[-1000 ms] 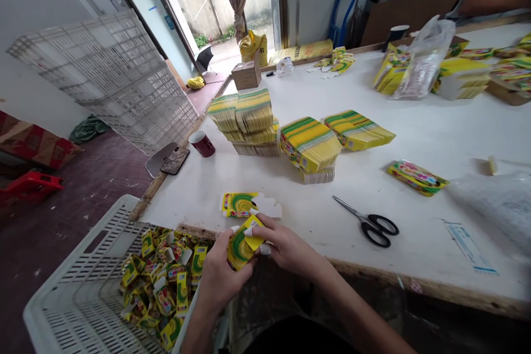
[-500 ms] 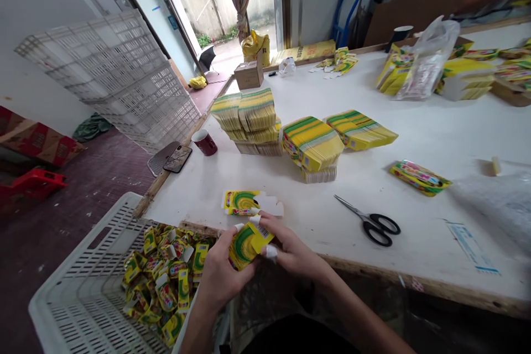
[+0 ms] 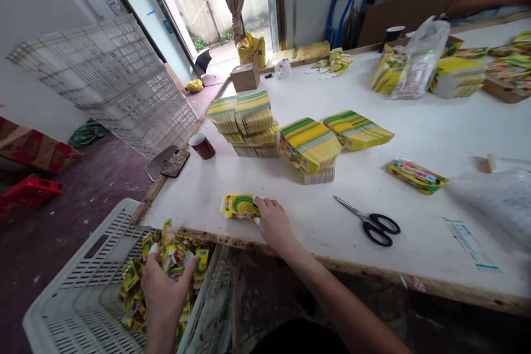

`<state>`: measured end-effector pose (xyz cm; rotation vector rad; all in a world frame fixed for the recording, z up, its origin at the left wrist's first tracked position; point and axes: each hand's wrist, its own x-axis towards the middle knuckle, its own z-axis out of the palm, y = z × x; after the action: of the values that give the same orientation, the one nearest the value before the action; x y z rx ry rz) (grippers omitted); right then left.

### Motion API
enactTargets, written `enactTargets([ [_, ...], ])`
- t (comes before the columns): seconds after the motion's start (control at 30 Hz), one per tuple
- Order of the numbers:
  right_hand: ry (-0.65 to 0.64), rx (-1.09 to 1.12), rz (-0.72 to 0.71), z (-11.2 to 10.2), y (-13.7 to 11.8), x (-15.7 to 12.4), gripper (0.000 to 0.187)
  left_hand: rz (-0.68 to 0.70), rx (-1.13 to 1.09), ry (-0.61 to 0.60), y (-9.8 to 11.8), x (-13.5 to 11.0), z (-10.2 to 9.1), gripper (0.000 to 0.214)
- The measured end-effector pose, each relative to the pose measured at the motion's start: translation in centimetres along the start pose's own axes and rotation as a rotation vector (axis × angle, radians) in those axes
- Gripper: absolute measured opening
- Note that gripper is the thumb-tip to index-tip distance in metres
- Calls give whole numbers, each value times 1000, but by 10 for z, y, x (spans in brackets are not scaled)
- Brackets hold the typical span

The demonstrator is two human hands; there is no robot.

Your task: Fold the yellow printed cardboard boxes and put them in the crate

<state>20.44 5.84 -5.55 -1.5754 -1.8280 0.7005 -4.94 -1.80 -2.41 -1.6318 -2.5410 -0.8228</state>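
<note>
Left hand [image 3: 163, 287] hovering spread over plastic crate [image 3: 83, 272], right hand [image 3: 274, 225] covering yellow-green carton's [image 3: 238, 207] end, near bench's [image 3: 311, 199] front edge, grip unclear.

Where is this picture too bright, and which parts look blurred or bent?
Head view: outdoor wall, washed-out bright. Head view: carton by the left hand, slightly smeared; scissors sharper. Head view: stacked crates lean steeply, probably partly wide-lens distortion.

the flat yellow carton [image 3: 239, 206] bears coloured letters, perhaps too small for sure reading. on the yellow bag [image 3: 252, 48] stands one dark chinese character.
</note>
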Motion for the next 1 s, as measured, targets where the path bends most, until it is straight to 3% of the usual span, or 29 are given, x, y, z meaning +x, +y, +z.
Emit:
enactTargets([
  [0.1, 4, -12, 3, 6, 0, 3, 39, 19, -278, -180, 11, -14, 18, 74],
  [0.27, 40, 80, -16, 3, 0, -7, 48, -67, -766, -309, 53, -41, 46, 73],
  [0.37, -27, 301, -60, 0, -12, -24, 56, -149, -1228, -237, 80, -48, 43, 81],
  [0.43, -191, 638, -107, -1, -26, -38, 59, -237, -1489, -205, 98, -49, 34, 77],
  [0.5, -376, 888, -110, 0, -40, -51, 60, -313, -1627, -166, 112, -46, 24, 67],
  [0.57, -452, 1023, -79, -1, -51, -60, 56, -342, -1745, -74, 122, -43, 17, 60],
  [0.67, -453, 1033, -40, -1, -57, -63, 58, -388, -1779, -4, 125, -40, 17, 54],
  [0.77, -357, 1009, 22, -1, -50, -59, 51, -435, -1710, -137, 121, -44, 25, 63],
  [0.83, -273, 1031, 45, -2, -43, -56, 35, -429, -1633, -198, 116, -48, 31, 64],
  [0.93, -176, 976, -1, -4, -33, -52, 11, -418, -1473, -105, 111, -51, 36, 44],
  [1.0, -107, 882, -69, -6, -27, -50, 7, -417, -1397, -47, 107, -49, 35, 36],
])
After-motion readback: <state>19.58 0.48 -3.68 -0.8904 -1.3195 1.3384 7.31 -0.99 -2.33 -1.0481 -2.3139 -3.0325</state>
